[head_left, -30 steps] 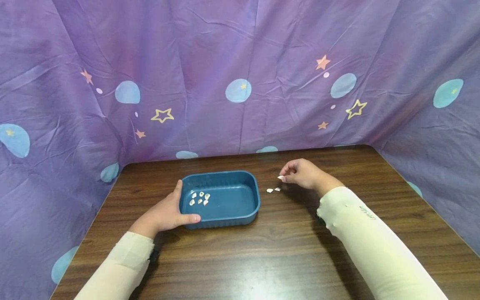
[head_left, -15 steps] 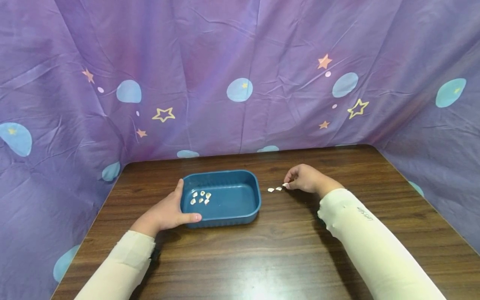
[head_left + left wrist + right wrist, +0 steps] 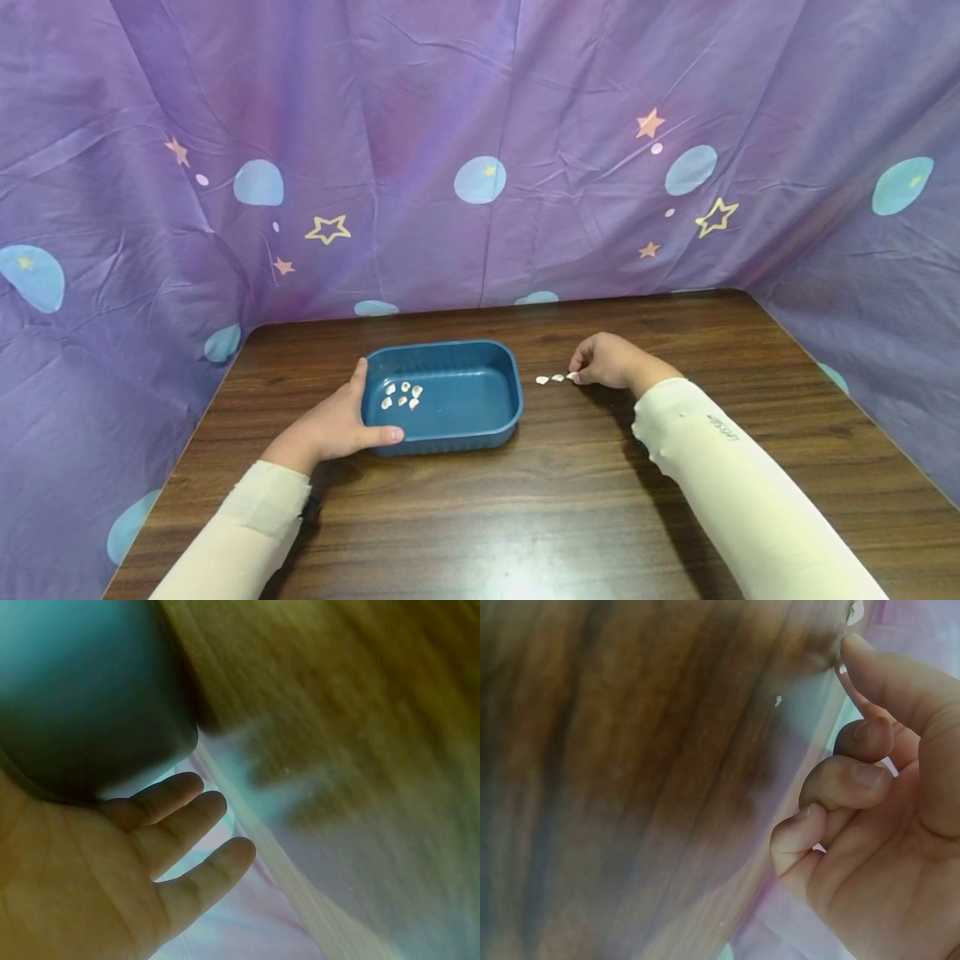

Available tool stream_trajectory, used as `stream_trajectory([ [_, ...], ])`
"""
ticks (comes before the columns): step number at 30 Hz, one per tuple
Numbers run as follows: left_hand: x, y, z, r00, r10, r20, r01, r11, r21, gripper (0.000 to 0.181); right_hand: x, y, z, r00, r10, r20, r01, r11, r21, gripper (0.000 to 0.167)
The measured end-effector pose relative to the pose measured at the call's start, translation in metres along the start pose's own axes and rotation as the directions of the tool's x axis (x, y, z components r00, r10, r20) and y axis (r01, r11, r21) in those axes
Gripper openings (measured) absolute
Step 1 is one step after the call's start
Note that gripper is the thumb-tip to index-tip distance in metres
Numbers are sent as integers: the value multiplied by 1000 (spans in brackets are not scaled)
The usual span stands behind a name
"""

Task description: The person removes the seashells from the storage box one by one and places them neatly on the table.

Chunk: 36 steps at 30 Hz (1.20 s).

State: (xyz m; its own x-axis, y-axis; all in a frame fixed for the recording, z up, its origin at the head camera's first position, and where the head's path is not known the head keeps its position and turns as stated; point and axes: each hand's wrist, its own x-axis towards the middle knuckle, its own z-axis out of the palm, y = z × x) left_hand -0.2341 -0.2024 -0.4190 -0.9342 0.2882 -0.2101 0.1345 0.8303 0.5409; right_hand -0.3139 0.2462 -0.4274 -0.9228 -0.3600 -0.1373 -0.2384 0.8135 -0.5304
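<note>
A dark-blue rectangular plastic tub (image 3: 457,412) with rounded corners and ribbed walls sits upright, its open top facing up. The left hand (image 3: 337,421) spans the tub's left end, thumb over the near rim. Inside the tub, toward its left end, lie 6 small whitish shells (image 3: 402,401), some with brownish marks, spaced apart in 2 rough rows of 3. Just outside the tub's right end, 2 white shells (image 3: 542,380) lie apart in a line leading away from it. At that line's end farthest from the tub, the right hand (image 3: 609,361) pinches 1 more white shell (image 3: 572,376), partly hidden by the fingers.
</note>
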Motion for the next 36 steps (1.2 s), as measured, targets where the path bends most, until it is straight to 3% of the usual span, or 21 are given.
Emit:
stream_trajectory([
  [12,-1,0,0,1000,4,3,-4,1000,-13,143,-1,-5,-3,1000,20,-1,-20,999,-37,7],
  [19,0,0,0,1000,6,2,-5,1000,-11,143,4,-12,-4,998,-12,-62,17,997,76,12],
  [28,0,0,0,1000,15,-3,-15,1000,-5,143,10,-55,-4,977,-134,-165,167,964,206,22],
  [36,-1,1,-1,1000,22,2,-22,1000,-7,143,16,-99,8,969,-202,-146,233,940,248,20],
])
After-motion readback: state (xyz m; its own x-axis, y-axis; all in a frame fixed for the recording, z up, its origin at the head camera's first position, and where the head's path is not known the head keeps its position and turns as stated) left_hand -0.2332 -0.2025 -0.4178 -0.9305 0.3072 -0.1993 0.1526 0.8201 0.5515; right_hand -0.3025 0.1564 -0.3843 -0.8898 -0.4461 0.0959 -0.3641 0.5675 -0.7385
